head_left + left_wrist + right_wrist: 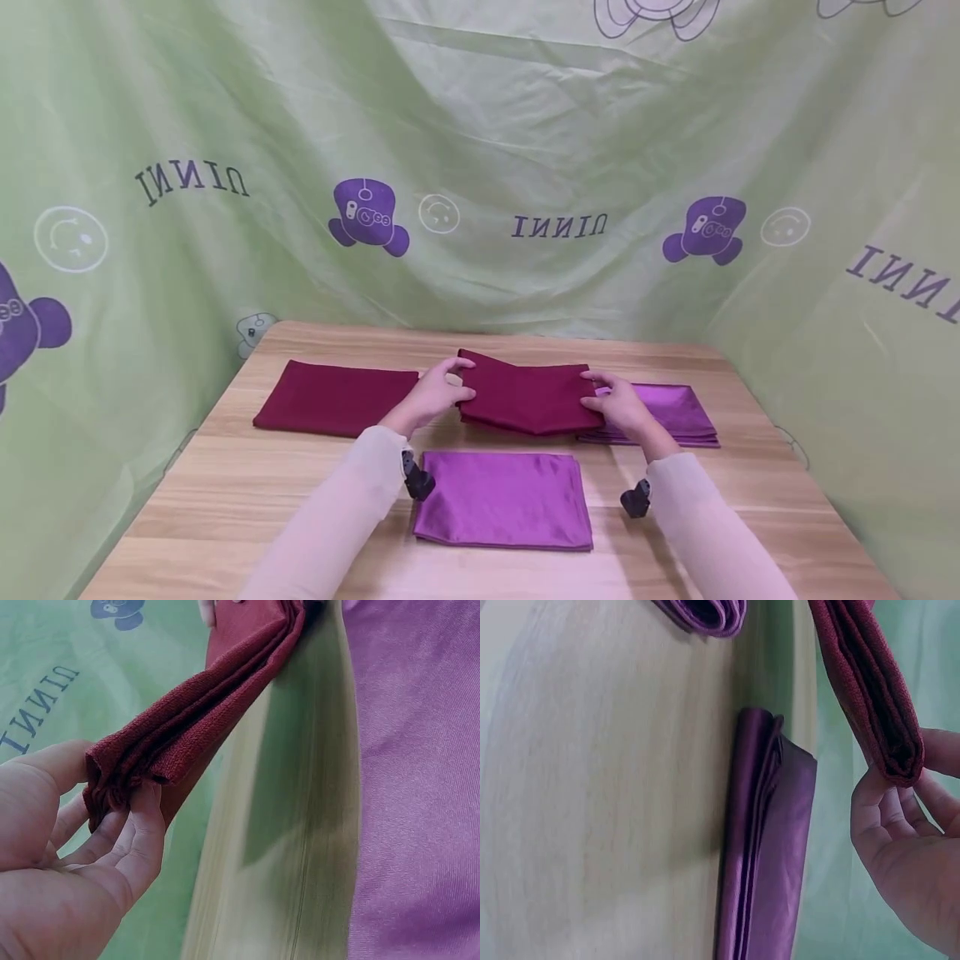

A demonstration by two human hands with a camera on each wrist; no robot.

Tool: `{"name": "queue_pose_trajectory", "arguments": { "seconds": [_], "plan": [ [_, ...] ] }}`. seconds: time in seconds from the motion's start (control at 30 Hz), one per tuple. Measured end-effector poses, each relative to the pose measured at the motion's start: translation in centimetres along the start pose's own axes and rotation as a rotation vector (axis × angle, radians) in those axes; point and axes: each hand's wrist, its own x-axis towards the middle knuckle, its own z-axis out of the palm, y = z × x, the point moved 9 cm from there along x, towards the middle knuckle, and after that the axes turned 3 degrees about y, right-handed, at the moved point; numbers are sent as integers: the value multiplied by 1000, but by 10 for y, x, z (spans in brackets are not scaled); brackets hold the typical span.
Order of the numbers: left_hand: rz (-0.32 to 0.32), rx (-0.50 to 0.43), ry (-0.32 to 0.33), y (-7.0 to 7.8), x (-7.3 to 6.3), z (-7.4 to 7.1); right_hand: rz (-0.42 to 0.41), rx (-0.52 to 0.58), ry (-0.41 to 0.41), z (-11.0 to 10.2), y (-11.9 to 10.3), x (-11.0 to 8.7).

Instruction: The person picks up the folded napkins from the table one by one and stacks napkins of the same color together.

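A folded dark red cloth [525,393] is held up over the back middle of the table by both hands. My left hand [437,395] grips its left end, thumb and fingers on either side of the layered folds, as the left wrist view shows. At the other end my right hand [618,403] pinches the stacked layers between thumb and fingers. The red cloth sags slightly in the middle, and its right corner overlaps a folded purple cloth [671,412] in the head view. Nearer the front lies another folded purple satin cloth [502,502], flat between the two forearms.
On the left of the wooden table [225,517] lies a second folded dark red cloth [337,398], close to the left hand. A green printed curtain [480,283] hangs behind the table and along both sides.
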Motion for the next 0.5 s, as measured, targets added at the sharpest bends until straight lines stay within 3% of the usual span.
{"name": "queue_pose_trajectory", "arguments": {
  "seconds": [0.27, 0.5],
  "plan": [
    [-15, -82, -5, -4, -4, -22, 17, 18, -23, 9, -12, -1],
    [-16, -61, 14, -9, -9, -54, -12, 55, -14, 34, -30, 6]
  ]
}}
